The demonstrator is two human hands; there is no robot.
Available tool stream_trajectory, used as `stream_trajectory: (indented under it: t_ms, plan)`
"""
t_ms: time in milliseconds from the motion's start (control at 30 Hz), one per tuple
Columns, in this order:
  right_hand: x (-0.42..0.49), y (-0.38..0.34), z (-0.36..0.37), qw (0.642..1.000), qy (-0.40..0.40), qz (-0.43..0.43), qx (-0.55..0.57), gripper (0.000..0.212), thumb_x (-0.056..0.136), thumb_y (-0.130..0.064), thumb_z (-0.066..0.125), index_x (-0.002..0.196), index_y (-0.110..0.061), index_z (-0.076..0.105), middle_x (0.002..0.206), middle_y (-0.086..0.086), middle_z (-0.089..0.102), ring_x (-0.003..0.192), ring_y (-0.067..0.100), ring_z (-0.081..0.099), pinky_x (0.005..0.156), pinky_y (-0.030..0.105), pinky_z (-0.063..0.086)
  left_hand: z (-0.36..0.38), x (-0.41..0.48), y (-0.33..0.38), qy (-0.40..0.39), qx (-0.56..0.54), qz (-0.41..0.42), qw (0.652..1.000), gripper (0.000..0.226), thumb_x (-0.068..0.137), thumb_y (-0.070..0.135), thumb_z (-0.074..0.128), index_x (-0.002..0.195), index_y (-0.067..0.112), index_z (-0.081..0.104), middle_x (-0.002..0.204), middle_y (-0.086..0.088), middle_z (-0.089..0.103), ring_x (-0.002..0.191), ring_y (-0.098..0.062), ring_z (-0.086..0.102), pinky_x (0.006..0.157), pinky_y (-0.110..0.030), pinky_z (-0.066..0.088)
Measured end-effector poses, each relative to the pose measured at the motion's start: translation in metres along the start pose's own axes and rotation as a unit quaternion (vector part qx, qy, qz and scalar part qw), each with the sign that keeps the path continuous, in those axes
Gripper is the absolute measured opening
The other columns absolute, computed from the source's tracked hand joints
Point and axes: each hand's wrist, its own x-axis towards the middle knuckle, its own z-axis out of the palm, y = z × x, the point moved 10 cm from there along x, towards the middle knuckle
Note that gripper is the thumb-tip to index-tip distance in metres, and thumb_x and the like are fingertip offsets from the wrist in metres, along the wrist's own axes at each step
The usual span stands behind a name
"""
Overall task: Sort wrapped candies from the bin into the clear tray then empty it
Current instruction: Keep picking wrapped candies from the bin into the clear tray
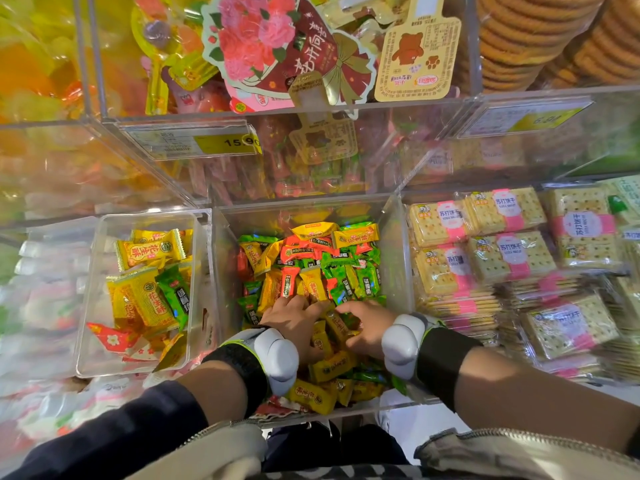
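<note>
The clear acrylic bin (398, 258) in the middle holds several yellow, green and red wrapped candies (311, 268). Left of it stands the clear tray (88, 299), with yellow candies (145, 299), a green one (175, 294) and a red wrapper (112, 337) in it. Both my hands are inside the bin at its near part. My left hand (294, 318) lies knuckles up with its fingertips sunk among the candies. Close beside it, my right hand (365, 323) curls its fingers and thumb round a yellow candy (337, 325). Both wrists wear black bands with grey-white devices.
Packs of soda crackers (512, 258) fill the bin to the right. A higher shelf holds a flower-printed packet (277, 46), a bear-printed card (415, 53) and stacked biscuits (540, 32). A yellow price tag (225, 143) hangs on the clear shelf front.
</note>
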Motion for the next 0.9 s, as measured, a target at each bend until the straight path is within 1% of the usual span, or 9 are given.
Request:
stream_trajectory:
  t_ms: [100,200,300,367,500,600,733,833,900]
  plan:
    - [0.0,-0.001,0.002,1.0,0.0,-0.006,0.008,0.068,0.084,-0.02,0.064,0.142,-0.023,0.029,0.147,0.014,0.025,0.132,0.032,0.038,0.106,0.033,0.035,0.002,0.0,-0.001,-0.014,0.006,0.005,1.0,0.089,0.074,0.053,0.066,0.142,0.041,0.011,0.143,-0.004,0.036,0.129,-0.035,0.032,0.104,-0.048,0.034]
    - [0.001,-0.003,0.005,1.0,-0.006,-0.012,0.007,0.068,0.084,-0.015,0.065,0.142,-0.021,0.03,0.148,0.014,0.025,0.135,0.032,0.033,0.109,0.034,0.033,0.0,-0.001,0.002,-0.022,0.008,0.013,1.0,0.089,0.074,0.051,0.066,0.143,0.039,0.011,0.145,-0.003,0.038,0.13,-0.035,0.032,0.105,-0.048,0.031]
    - [-0.002,-0.002,0.003,1.0,0.017,-0.02,0.011,0.066,0.083,-0.013,0.064,0.14,-0.023,0.034,0.145,0.012,0.03,0.132,0.029,0.037,0.106,0.031,0.034,-0.003,-0.005,0.004,-0.016,0.004,0.018,1.0,0.088,0.076,0.05,0.066,0.144,0.036,0.012,0.14,-0.003,0.044,0.128,-0.034,0.034,0.103,-0.046,0.031]
    - [-0.005,-0.002,0.001,0.999,0.033,-0.02,0.016,0.063,0.082,-0.013,0.063,0.138,-0.026,0.037,0.143,0.011,0.033,0.13,0.028,0.04,0.105,0.031,0.035,-0.006,-0.008,0.005,-0.012,-0.005,0.019,1.0,0.087,0.076,0.049,0.066,0.144,0.034,0.014,0.138,-0.005,0.047,0.128,-0.033,0.035,0.102,-0.046,0.031]
    - [-0.005,-0.007,0.001,0.999,0.023,-0.022,0.025,0.062,0.082,-0.012,0.064,0.137,-0.023,0.038,0.144,0.012,0.034,0.13,0.028,0.04,0.107,0.034,0.036,-0.013,-0.013,0.008,0.0,-0.013,0.021,1.0,0.082,0.079,0.046,0.065,0.144,0.029,0.018,0.132,-0.007,0.052,0.126,-0.032,0.037,0.102,-0.044,0.033]
    - [-0.006,-0.008,-0.002,0.998,0.029,-0.018,0.043,0.061,0.081,-0.011,0.065,0.136,-0.023,0.039,0.141,0.011,0.037,0.128,0.026,0.042,0.102,0.03,0.037,-0.016,-0.016,0.009,0.002,-0.03,0.022,0.999,0.078,0.081,0.043,0.064,0.143,0.028,0.019,0.127,-0.01,0.053,0.123,-0.032,0.04,0.099,-0.043,0.037]
    - [-0.01,-0.011,-0.007,0.997,0.041,-0.016,0.068,0.062,0.081,-0.009,0.064,0.135,-0.025,0.04,0.139,0.009,0.039,0.127,0.023,0.043,0.097,0.028,0.038,-0.018,-0.02,0.004,0.006,-0.059,0.013,0.998,0.078,0.08,0.042,0.064,0.142,0.031,0.018,0.128,-0.012,0.05,0.123,-0.032,0.041,0.097,-0.043,0.043]
    - [-0.013,-0.014,-0.01,0.995,0.06,-0.02,0.073,0.06,0.08,-0.011,0.064,0.133,-0.027,0.041,0.138,0.007,0.041,0.124,0.021,0.045,0.089,0.021,0.037,-0.024,-0.024,0.003,0.02,-0.071,0.016,0.997,0.075,0.08,0.042,0.064,0.141,0.033,0.02,0.128,-0.011,0.05,0.121,-0.03,0.042,0.093,-0.04,0.046]
    - [-0.015,-0.016,-0.013,0.994,0.075,-0.025,0.075,0.058,0.08,-0.013,0.063,0.132,-0.029,0.043,0.137,0.005,0.043,0.122,0.019,0.047,0.085,0.018,0.036,-0.026,-0.026,0.0,0.027,-0.079,0.007,0.997,0.074,0.08,0.042,0.064,0.14,0.036,0.021,0.129,-0.011,0.049,0.12,-0.03,0.045,0.093,-0.041,0.047]
